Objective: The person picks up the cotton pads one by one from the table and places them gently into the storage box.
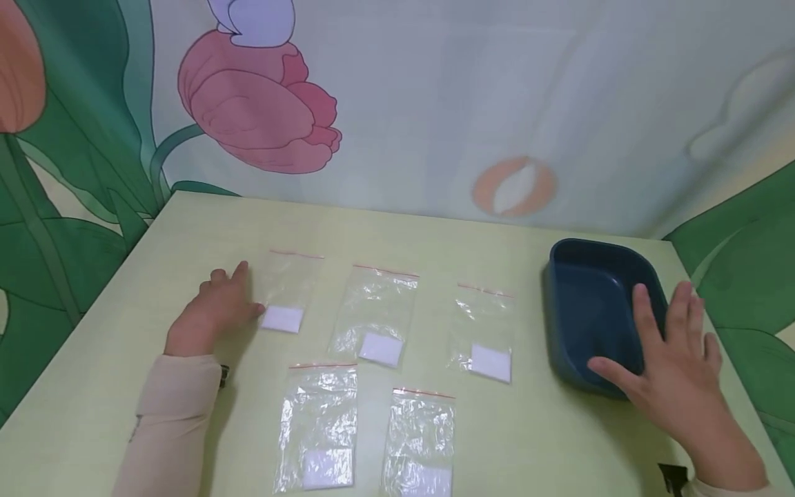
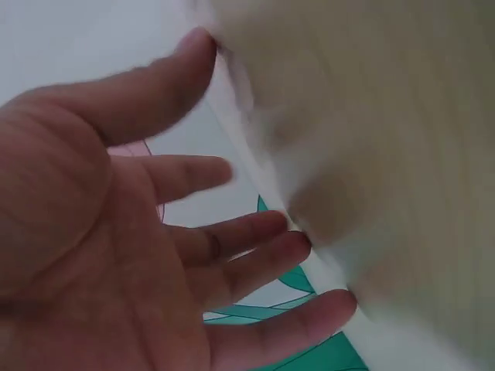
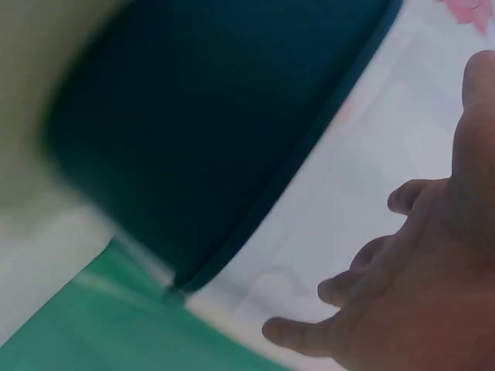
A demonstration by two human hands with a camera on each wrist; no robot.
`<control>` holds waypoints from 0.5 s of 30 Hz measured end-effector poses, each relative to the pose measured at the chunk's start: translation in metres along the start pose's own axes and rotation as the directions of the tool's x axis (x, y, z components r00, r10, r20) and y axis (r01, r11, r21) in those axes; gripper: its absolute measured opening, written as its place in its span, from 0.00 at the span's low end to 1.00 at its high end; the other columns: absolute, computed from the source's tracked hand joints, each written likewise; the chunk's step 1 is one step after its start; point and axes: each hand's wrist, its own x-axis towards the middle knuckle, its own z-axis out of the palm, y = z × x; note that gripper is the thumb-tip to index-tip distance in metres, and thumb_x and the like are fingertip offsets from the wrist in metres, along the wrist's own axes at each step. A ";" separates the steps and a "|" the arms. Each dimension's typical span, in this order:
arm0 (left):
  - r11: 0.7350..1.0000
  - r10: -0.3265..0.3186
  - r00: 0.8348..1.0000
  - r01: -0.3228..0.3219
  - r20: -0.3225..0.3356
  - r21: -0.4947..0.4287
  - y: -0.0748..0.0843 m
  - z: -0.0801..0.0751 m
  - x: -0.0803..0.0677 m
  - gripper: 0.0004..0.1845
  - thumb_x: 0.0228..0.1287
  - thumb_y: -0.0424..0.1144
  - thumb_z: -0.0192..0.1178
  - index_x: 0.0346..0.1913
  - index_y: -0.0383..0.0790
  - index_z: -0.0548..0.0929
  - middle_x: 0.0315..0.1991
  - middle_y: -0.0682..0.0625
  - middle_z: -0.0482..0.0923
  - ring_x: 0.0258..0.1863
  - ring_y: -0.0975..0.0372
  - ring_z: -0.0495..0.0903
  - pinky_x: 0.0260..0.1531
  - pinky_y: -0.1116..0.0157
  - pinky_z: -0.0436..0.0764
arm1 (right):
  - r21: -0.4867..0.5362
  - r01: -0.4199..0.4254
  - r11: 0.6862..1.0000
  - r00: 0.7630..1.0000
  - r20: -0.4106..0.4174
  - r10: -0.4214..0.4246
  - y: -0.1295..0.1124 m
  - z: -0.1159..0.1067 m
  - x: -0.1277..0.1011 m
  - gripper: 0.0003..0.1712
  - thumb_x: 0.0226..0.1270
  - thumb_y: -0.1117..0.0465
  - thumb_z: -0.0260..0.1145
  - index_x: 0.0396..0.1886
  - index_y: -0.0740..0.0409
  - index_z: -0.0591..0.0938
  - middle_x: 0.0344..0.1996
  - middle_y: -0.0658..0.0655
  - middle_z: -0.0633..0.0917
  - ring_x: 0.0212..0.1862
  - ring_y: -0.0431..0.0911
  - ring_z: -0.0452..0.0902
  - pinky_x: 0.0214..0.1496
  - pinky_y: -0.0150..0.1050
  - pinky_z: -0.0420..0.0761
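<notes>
Five clear zip bags with white pads (image 1: 375,314) lying on pale green table (image 1: 534,428); dark blue plastic tray (image 1: 590,304) empty; left hand (image 1: 214,310) relaxed beside far-left bag (image 1: 287,293), grasping nothing; right hand (image 1: 677,366) spread over tray's near rim; all bagging left.

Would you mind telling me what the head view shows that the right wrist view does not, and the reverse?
Only the head view shows the left hand beside the far-left bag, the four other clear zip bags with white squares, such as the middle bag, and the whole pale green table. Only the right wrist view shows the blue tray close up from the palm side, blurred. Both show the right hand, fingers spread, at the tray, holding nothing.
</notes>
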 end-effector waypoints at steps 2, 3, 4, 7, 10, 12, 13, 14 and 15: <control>0.999 -0.009 1.000 0.009 -0.018 0.038 0.001 0.002 -0.002 0.38 0.72 0.43 0.60 0.70 0.18 0.57 0.56 0.17 0.58 0.56 0.26 0.61 0.50 0.32 0.69 | -0.005 -0.029 1.000 1.000 0.010 0.029 0.019 0.003 -0.006 0.68 0.65 0.30 0.64 0.81 0.48 0.28 0.74 0.62 0.17 0.74 0.63 0.10 0.65 0.77 0.31; 0.999 -0.019 1.000 0.020 -0.021 0.049 0.002 0.002 -0.003 0.35 0.72 0.43 0.60 0.66 0.17 0.61 0.51 0.19 0.61 0.53 0.28 0.64 0.46 0.34 0.71 | -0.005 -0.037 0.999 0.999 0.010 0.037 0.029 0.005 -0.009 0.68 0.65 0.30 0.64 0.81 0.49 0.28 0.74 0.63 0.17 0.74 0.63 0.11 0.65 0.77 0.33; 0.998 -0.030 0.999 0.031 -0.024 0.060 0.003 0.001 -0.003 0.32 0.72 0.43 0.60 0.62 0.16 0.64 0.48 0.20 0.63 0.49 0.30 0.67 0.44 0.36 0.73 | 0.004 -0.040 0.999 0.999 0.006 0.040 0.039 0.007 -0.011 0.68 0.65 0.30 0.64 0.81 0.49 0.28 0.74 0.64 0.18 0.74 0.64 0.11 0.65 0.77 0.34; 0.997 -0.048 0.999 0.049 -0.015 0.061 0.004 -0.001 -0.003 0.24 0.72 0.41 0.61 0.50 0.17 0.72 0.38 0.28 0.71 0.37 0.40 0.73 0.37 0.44 0.76 | 0.031 -0.046 0.998 0.999 0.012 0.045 0.064 0.014 -0.014 0.69 0.64 0.32 0.66 0.81 0.51 0.28 0.74 0.66 0.19 0.74 0.64 0.11 0.62 0.80 0.39; 0.998 -0.035 0.999 0.035 -0.002 0.045 0.001 -0.002 -0.001 0.15 0.71 0.37 0.59 0.42 0.22 0.75 0.32 0.36 0.75 0.30 0.49 0.72 0.33 0.51 0.75 | 0.058 -0.051 0.997 0.998 0.046 0.048 0.078 0.020 -0.013 0.70 0.64 0.35 0.69 0.80 0.52 0.27 0.74 0.65 0.18 0.73 0.66 0.12 0.53 0.81 0.55; 0.999 -0.019 1.000 0.019 0.002 0.041 -0.001 -0.002 0.000 0.10 0.68 0.34 0.57 0.38 0.26 0.74 0.30 0.39 0.75 0.29 0.50 0.71 0.31 0.53 0.74 | 0.093 -0.063 0.994 0.995 0.088 0.055 0.083 0.023 -0.014 0.70 0.65 0.37 0.69 0.80 0.52 0.26 0.73 0.64 0.16 0.72 0.69 0.13 0.45 0.81 0.60; 0.999 -0.013 1.000 0.013 0.003 0.042 -0.002 -0.002 0.000 0.08 0.67 0.33 0.56 0.37 0.27 0.74 0.29 0.39 0.74 0.28 0.50 0.71 0.30 0.53 0.74 | 0.120 -0.071 0.990 0.992 0.111 0.058 0.084 0.025 -0.015 0.69 0.67 0.39 0.68 0.79 0.52 0.25 0.72 0.63 0.14 0.72 0.70 0.12 0.42 0.81 0.61; 0.999 -0.008 1.000 0.008 0.004 0.042 -0.003 -0.003 0.000 0.07 0.65 0.32 0.54 0.37 0.28 0.73 0.29 0.40 0.74 0.28 0.51 0.70 0.30 0.53 0.74 | 0.150 -0.079 0.986 0.989 0.133 0.060 0.085 0.026 -0.015 0.67 0.68 0.40 0.68 0.79 0.51 0.24 0.71 0.63 0.13 0.71 0.71 0.12 0.42 0.81 0.61; 0.999 -0.004 1.000 0.004 0.008 0.043 -0.004 -0.003 0.000 0.06 0.63 0.31 0.53 0.37 0.28 0.72 0.29 0.39 0.74 0.28 0.50 0.70 0.29 0.53 0.74 | 0.186 -0.086 0.979 0.987 0.152 0.058 0.086 0.028 -0.015 0.66 0.70 0.42 0.67 0.79 0.51 0.24 0.71 0.62 0.12 0.70 0.71 0.12 0.45 0.81 0.60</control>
